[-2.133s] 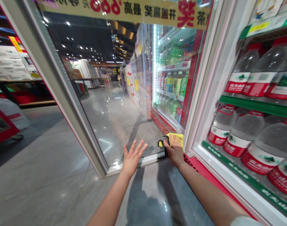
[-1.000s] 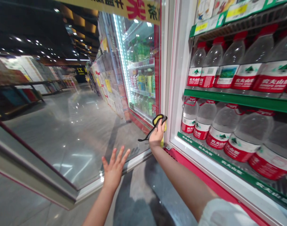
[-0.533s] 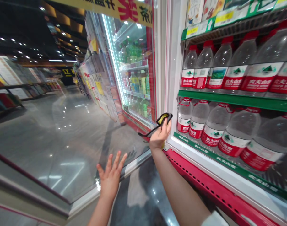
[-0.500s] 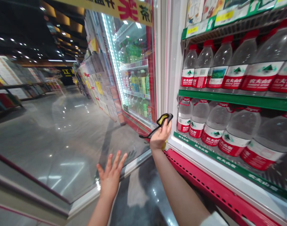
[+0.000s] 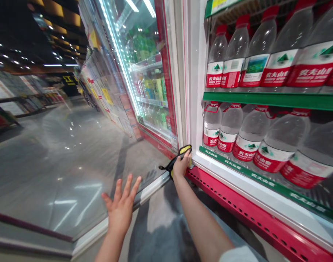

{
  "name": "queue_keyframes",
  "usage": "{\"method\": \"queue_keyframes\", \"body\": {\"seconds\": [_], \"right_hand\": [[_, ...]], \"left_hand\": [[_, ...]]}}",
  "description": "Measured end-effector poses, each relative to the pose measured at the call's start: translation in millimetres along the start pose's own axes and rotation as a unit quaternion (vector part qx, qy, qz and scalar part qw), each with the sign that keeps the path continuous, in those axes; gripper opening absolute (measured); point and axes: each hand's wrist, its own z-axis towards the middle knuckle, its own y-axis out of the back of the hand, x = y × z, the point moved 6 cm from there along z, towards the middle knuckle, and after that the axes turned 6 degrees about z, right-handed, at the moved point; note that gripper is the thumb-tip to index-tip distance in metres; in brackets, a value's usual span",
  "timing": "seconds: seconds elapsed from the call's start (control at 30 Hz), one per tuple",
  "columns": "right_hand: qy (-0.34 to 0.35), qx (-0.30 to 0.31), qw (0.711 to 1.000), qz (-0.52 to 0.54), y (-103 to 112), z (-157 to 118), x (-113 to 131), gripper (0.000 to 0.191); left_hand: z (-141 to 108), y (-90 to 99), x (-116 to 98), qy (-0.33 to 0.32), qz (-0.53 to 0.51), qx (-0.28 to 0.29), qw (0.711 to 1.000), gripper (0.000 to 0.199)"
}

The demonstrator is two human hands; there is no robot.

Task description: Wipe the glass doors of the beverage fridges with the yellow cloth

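My left hand lies with spread fingers against the lower part of the glass door, near its white bottom frame. My right hand is closed on a black and yellow cleaning cloth. It presses the cloth into the low corner where the opened door meets the white cooler frame. A dark loop end of the cloth sticks out to the left of the hand. Part of the cloth is hidden behind the fingers.
On the right, water bottles with red and white labels fill two cooler shelves, split by a green shelf edge. A red perforated base panel runs below. Through the glass, another lit drinks cooler and boxes show.
My right hand has moved the cloth down into the bottom corner by the hinge side. My left hand stays spread on the glass. The view has tilted downward and come closer to the shelves.
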Motion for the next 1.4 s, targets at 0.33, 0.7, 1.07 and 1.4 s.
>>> {"method": "queue_keyframes", "body": {"seconds": [0.33, 0.7, 1.07, 1.4], "right_hand": [[-0.031, 0.041, 0.999, 0.016, -13, -46, -9, 0.073], [-0.079, 0.078, 0.994, 0.006, -21, -61, 4, 0.075], [-0.069, 0.096, 0.993, 0.030, -13, -70, 12, 0.070], [0.026, 0.205, 0.978, 0.015, -18, -149, 26, 0.060]], "left_hand": [[3, 4.7, -4, -0.018, -0.006, -0.019, 1.000, 0.084], [3, 7.5, -5, -0.020, 0.012, -0.007, 1.000, 0.080], [3, 5.9, -7, 0.014, 0.013, 0.018, 1.000, 0.078], [5, 14.3, -6, -0.014, 0.006, 0.011, 1.000, 0.082]]}}
